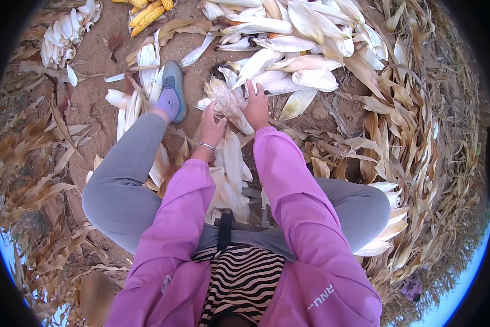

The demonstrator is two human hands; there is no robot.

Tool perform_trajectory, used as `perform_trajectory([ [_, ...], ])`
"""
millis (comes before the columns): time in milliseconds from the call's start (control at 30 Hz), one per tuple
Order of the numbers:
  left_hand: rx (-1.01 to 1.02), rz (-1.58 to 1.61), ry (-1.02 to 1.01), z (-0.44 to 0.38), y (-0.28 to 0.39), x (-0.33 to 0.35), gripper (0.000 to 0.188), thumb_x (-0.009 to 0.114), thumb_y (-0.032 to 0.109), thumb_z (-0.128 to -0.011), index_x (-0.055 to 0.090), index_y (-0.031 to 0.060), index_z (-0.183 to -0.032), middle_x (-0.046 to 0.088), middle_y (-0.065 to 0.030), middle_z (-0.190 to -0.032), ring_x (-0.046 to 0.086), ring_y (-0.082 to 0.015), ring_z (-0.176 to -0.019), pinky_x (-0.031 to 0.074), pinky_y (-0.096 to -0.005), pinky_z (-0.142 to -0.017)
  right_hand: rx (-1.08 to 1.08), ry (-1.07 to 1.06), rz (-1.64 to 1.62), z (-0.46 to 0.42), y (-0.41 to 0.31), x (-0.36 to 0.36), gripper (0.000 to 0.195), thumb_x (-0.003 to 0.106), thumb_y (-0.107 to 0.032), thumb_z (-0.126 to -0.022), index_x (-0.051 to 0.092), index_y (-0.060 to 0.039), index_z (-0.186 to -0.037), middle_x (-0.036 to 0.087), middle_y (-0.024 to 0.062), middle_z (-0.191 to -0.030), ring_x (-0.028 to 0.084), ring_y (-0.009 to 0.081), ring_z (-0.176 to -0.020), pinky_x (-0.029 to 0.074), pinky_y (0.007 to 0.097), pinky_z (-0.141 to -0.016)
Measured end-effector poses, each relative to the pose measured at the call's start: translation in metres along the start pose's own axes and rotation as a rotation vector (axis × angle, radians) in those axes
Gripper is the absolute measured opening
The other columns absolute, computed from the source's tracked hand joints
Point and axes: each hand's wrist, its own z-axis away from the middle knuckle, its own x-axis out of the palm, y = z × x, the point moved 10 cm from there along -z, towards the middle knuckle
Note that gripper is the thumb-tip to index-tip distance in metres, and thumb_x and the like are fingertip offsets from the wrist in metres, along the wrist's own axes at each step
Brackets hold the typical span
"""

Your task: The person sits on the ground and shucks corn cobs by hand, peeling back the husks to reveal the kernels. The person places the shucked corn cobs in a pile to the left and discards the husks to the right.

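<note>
My left hand (212, 126), with a bracelet at the wrist, hovers with fingers apart at the lower left of a corn ear in its husk (227, 100). On the right side of that ear, my right hand (256, 105) is spread; whether its fingertips touch the husk I cannot tell. Beyond both hands lies a large pile of corn ears in pale husks (288, 45). Loose white husks (230, 163) lie below my hands, between my legs. Several husked yellow corn ears (146, 18) rest on the soil at the top left.
My shoe (174, 88) stands on bare soil left of the hands, beside loose husks (148, 71). A clump of white husks (67, 36) lies at the upper left. Dry corn stalks and leaves (408, 143) form a long bank on the right; more dry leaves (28, 163) cover the left.
</note>
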Motion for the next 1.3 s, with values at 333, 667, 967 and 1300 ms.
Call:
perform_trajectory([
  [333,0.085,0.135,-0.209,-0.058,0.012,0.036,0.073,0.062,0.002,-0.082,0.028,0.0063,-0.147,0.028,-0.0143,-0.152,0.056,-0.0243,-0.113,0.050,-0.0316,-0.092,-0.079,-0.221,0.035,-0.010,0.029,0.031,0.026,0.052,-0.008,-0.083,0.062,-0.0120,-0.107,0.060,0.0200,-0.098,0.060,0.0383,-0.089,0.049,0.0477,-0.075],
  [667,0.329,-0.265,-0.291,0.002,-0.009,0.088,0.055,0.063,-0.001,-0.073,0.052,0.0021,-0.127,0.045,-0.0149,-0.138,0.050,-0.0331,-0.121,0.042,-0.0370,-0.101,0.052,-0.481,0.090,0.096,0.135,0.055,0.008,0.064,-0.008,-0.073,0.067,-0.0064,-0.080,0.065,0.0194,-0.083,0.062,0.0375,-0.086,0.049,0.0459,-0.077],
  [967,0.183,-0.309,-0.726,0.104,-0.093,0.144,0.040,0.066,0.007,-0.074,0.061,0.0016,-0.114,0.058,-0.0146,-0.119,0.053,-0.0324,-0.116,0.042,-0.0383,-0.101,0.205,-0.381,0.084,0.038,0.062,0.046,0.013,0.064,-0.019,-0.081,0.067,-0.0059,-0.080,0.066,0.0195,-0.084,0.062,0.0383,-0.092,0.050,0.0462,-0.079],
  [1300,-0.613,0.229,-0.751,0.090,-0.119,0.117,0.022,0.061,0.017,-0.088,0.068,0.0039,-0.105,0.070,-0.0085,-0.091,0.067,-0.0165,-0.075,0.054,-0.0305,-0.059,0.397,-0.417,0.082,0.074,0.049,0.056,0.056,0.080,-0.031,-0.066,0.057,0.0028,-0.105,0.059,0.0217,-0.109,0.057,0.0373,-0.106,0.047,0.0457,-0.091],
])
